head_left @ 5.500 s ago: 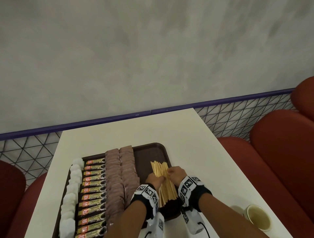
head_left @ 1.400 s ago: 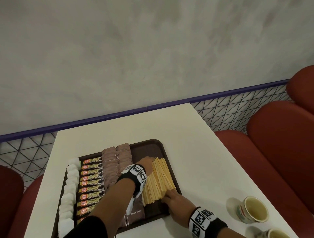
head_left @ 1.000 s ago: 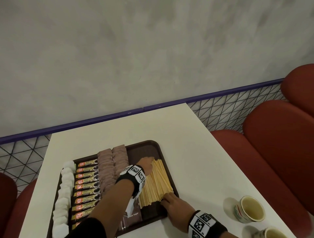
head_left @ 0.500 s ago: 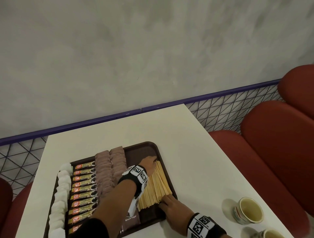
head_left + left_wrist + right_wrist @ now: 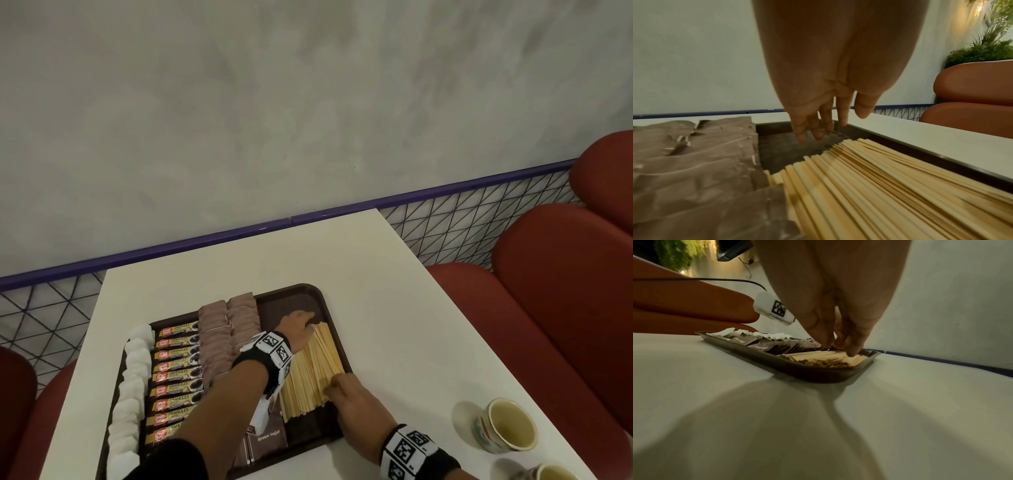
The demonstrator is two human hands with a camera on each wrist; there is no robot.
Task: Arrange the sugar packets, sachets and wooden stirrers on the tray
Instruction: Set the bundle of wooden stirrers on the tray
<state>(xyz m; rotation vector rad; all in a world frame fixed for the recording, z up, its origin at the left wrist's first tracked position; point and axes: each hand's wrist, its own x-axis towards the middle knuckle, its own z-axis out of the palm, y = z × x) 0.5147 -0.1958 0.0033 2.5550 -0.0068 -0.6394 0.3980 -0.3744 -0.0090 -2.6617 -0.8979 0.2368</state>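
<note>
A brown tray point(image 5: 327, 305) on the white table holds a row of white sugar packets point(image 5: 133, 370), a row of coffee sachets point(image 5: 176, 363), brown sugar packets point(image 5: 219, 329) and a fanned layer of wooden stirrers point(image 5: 315, 370) at its right side. My left hand point(image 5: 306, 323) reaches over the tray; its straight fingers point(image 5: 819, 128) point down at the tray floor just past the stirrers' point(image 5: 879, 186) far ends. My right hand point(image 5: 337, 383) rests at the stirrers' near right corner. Its fingertips point(image 5: 851, 350) touch the stirrers point(image 5: 824, 356).
Two cups with pale liquid stand on the table at the front right, one point(image 5: 507, 425) whole and one point(image 5: 555, 474) cut by the frame edge. Red padded seats point(image 5: 565, 291) flank the table, and a grey wall lies beyond. Bare tabletop point(image 5: 394, 308) lies right of the tray.
Earlier both hands gripped the stirrer bundle at its middle. Now the left hand is at its far end and the right at its near end. In the last second the hands barely moved.
</note>
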